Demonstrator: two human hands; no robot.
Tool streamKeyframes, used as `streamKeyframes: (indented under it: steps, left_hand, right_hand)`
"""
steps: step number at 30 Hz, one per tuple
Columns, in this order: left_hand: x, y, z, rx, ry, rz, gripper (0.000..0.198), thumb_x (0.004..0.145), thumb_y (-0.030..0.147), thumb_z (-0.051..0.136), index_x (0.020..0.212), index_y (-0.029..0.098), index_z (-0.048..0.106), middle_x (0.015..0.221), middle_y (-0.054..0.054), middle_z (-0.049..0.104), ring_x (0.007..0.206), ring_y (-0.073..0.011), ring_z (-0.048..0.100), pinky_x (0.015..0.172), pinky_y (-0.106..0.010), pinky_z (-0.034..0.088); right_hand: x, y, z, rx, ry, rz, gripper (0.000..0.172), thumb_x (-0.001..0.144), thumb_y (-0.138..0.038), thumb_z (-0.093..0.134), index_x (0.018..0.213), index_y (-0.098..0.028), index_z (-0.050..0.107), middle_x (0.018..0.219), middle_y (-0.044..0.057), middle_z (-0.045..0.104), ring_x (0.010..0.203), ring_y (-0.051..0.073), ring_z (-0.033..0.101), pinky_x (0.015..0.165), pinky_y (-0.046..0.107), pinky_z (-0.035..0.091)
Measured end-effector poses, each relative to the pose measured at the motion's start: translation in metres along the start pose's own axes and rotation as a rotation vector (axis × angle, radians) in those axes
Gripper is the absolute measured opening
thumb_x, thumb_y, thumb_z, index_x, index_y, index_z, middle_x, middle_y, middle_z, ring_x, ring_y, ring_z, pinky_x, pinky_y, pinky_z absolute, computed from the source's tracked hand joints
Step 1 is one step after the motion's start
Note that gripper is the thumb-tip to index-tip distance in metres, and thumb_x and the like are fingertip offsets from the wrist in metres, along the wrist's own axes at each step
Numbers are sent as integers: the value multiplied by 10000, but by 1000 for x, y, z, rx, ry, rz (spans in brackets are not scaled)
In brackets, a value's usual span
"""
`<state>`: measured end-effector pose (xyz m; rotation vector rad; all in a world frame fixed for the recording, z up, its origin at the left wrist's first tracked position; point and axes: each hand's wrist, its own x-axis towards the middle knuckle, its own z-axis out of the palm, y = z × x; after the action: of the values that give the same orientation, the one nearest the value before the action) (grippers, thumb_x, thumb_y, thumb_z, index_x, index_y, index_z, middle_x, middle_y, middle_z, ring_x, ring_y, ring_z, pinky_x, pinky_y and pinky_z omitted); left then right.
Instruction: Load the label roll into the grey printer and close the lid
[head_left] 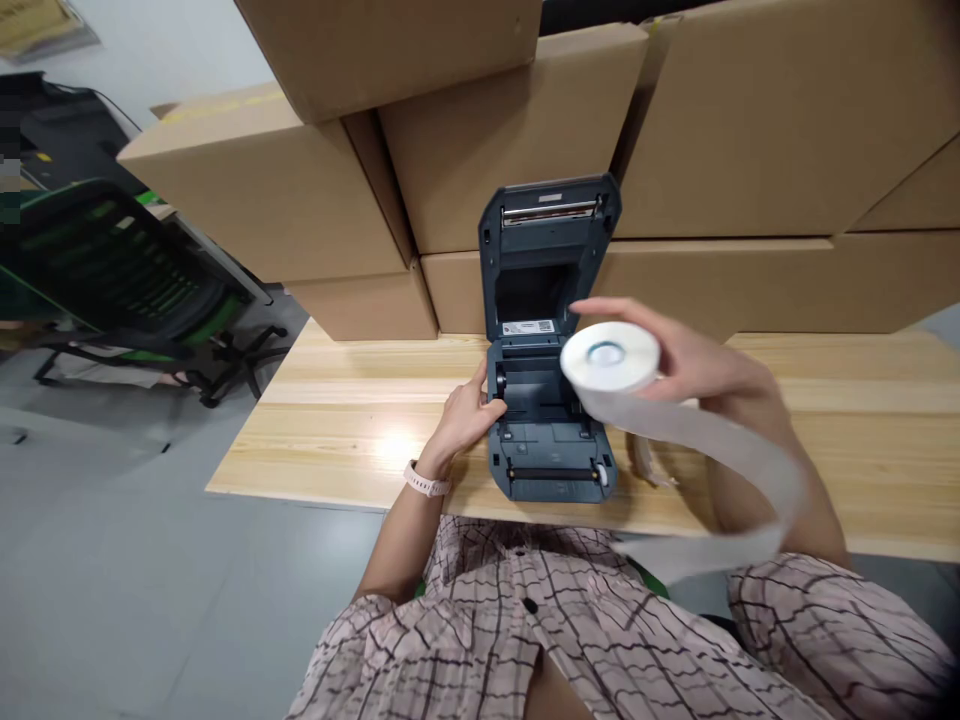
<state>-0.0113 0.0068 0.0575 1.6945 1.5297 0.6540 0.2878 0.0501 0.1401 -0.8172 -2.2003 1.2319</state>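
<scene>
A dark grey label printer [544, 400] stands on the wooden table [337, 440] with its lid swung up and its roll bay empty. My left hand [469, 410] rests against the printer's left side, fingers curled onto its edge. My right hand [690, 360] is raised just right of the printer, closed on a white paper roll [609, 357]. A long loose strip [712, 450] of the roll trails down and right toward my lap.
Large cardboard boxes [465, 150] are stacked along the back of the table right behind the printer. A black and green office chair [127, 280] stands on the grey floor to the left. A small pale scrap [649, 465] lies on the table beside the printer.
</scene>
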Motion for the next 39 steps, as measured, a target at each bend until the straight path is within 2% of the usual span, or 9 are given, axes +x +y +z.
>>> streamKeyframes:
  steps: [4,8,17,22,25,29,32,36,39]
  left_hand:
    - [-1,2,0,-20,9,12,872,768,250,542,1633,181,461,548,80,480,561,-177,459,619,-291,300]
    - [-1,3,0,-40,7,-12,893,761,254,541,1642,146,444,537,86,477,551,-168,444,620,-291,298]
    - [-2,1,1,-67,6,9,907,758,255,543,1651,145,432,533,92,466,546,-162,448,607,-277,301]
    - [-4,3,0,-74,13,13,879,762,253,538,1632,148,462,541,90,464,553,-158,440,601,-276,308]
    - [-4,5,0,-67,3,14,889,759,243,530,1638,139,450,525,92,460,531,-157,426,594,-283,301]
    - [-4,5,0,-59,2,25,908,753,242,533,1652,152,434,516,92,448,515,-159,420,596,-292,294]
    - [-3,4,0,-66,7,33,906,762,255,536,1657,169,428,530,88,452,529,-162,424,599,-291,298]
    - [-2,2,1,-60,11,24,895,764,262,548,1648,167,445,543,84,464,547,-161,427,604,-285,308]
    - [-1,1,2,-68,18,25,889,766,262,562,1644,169,454,546,85,459,549,-158,417,601,-280,304]
  right_hand:
    - [-37,5,-23,-121,335,190,1002,737,-498,882,1629,-363,447,1427,84,665,1221,373,693,1050,523,594]
    - [-27,44,-28,-297,508,270,949,717,-448,850,1586,-275,510,1594,136,562,1367,440,614,1157,622,516]
    - [17,109,-10,-181,386,317,1015,675,-498,877,1556,-186,481,1596,193,566,1429,402,598,1236,597,456]
    - [-33,123,-21,126,489,327,804,862,-555,783,1574,-343,475,1629,105,578,1508,323,564,1288,595,411]
    - [-75,128,-20,331,497,395,725,826,-479,841,1489,-373,569,1574,104,635,1473,334,600,1247,614,457]
    - [-97,128,-5,393,302,461,672,763,-440,922,1379,-325,678,1575,118,634,1400,325,654,1137,511,572]
    - [-92,120,1,347,213,476,544,722,-542,944,1135,-230,778,1266,148,797,1153,312,762,986,451,631]
    - [-89,87,0,374,179,147,510,738,-722,856,1006,-290,810,783,42,777,681,238,716,709,427,615]
    - [-76,41,13,282,133,-49,484,848,-727,759,1153,-354,803,844,22,780,711,234,712,718,415,600]
